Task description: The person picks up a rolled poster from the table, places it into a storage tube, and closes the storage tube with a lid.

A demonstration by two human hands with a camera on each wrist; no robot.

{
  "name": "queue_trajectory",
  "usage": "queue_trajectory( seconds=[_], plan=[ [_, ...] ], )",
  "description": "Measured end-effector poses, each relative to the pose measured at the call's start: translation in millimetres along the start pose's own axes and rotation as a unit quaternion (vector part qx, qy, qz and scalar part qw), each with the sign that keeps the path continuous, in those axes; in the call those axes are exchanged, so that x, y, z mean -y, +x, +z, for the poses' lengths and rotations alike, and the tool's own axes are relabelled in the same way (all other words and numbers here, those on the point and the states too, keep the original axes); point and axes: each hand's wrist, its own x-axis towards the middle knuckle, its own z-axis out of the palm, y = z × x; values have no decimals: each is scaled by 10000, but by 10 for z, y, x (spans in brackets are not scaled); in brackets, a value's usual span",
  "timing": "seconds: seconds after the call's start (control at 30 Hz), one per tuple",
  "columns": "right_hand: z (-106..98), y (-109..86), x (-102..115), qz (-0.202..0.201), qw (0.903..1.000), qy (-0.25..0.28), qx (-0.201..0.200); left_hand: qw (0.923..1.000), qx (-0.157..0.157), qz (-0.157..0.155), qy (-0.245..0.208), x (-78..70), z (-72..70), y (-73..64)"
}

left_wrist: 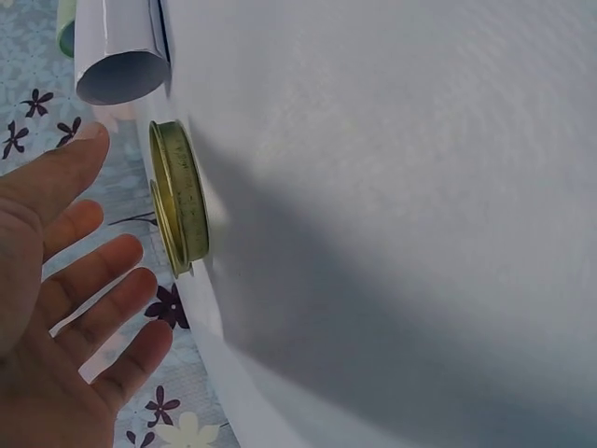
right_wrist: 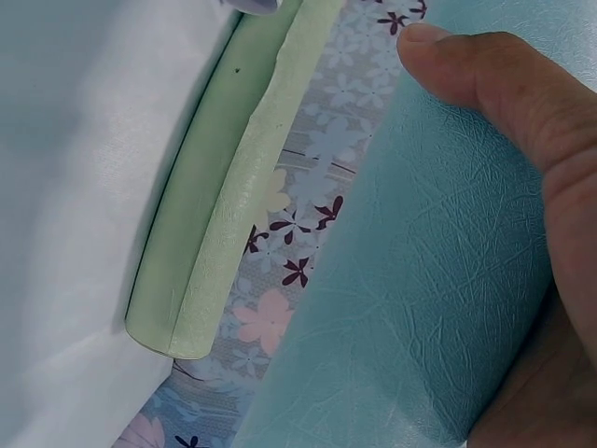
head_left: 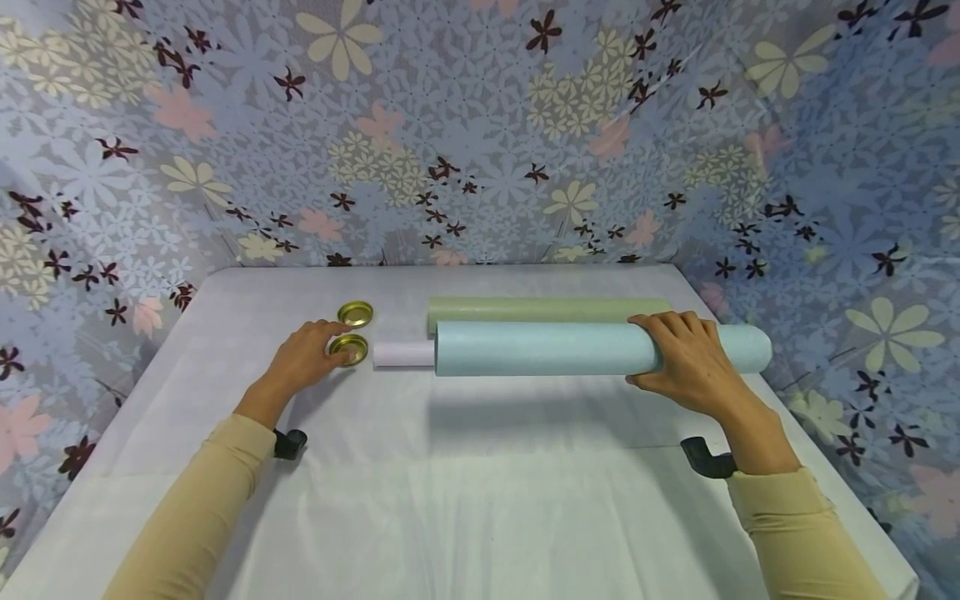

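My right hand (head_left: 686,358) grips a light blue roll of textured paper (head_left: 540,348) near its right end. Its shadow falls on the cloth below, so the roll is held above the table. My left hand (head_left: 303,357) hovers by two shallow gold jar lids, the nearer one (head_left: 348,350) close to the thumb and the farther one (head_left: 356,313) just past the fingertips. In the left wrist view the fingers (left_wrist: 103,271) are spread and loosely bent, with a gap to the gold lid (left_wrist: 182,191).
A pale green paper roll (head_left: 540,308) lies behind the blue one, partly hidden by it. The end of a white paper roll (head_left: 403,354) sticks out at its left. White cloth covers the table (head_left: 480,517), with a flowered curtain (head_left: 480,133) behind.
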Motion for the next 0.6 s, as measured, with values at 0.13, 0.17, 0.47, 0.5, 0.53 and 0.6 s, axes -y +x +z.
queue_trajectory(
  seconds=[0.13,0.17,0.47,0.5,0.53,0.6],
  plan=[
    [-3,-5,-1,17,10000,7,15,9999,115,-70,49,8,18,31],
    [-2,-6,-1,13,10000,1,18,9999,130,-72,63,12,22,39],
    [7,-18,-11,19,10000,-43,39,9998,183,-28,118,63,51,81],
    [8,-19,-13,17,10000,-44,35,9998,181,0,124,70,56,86],
    [9,-21,-15,11,10000,-47,27,9998,172,31,140,78,63,92],
    [11,-24,-19,0,10000,-54,15,9997,170,76,158,82,76,102]
  ],
)
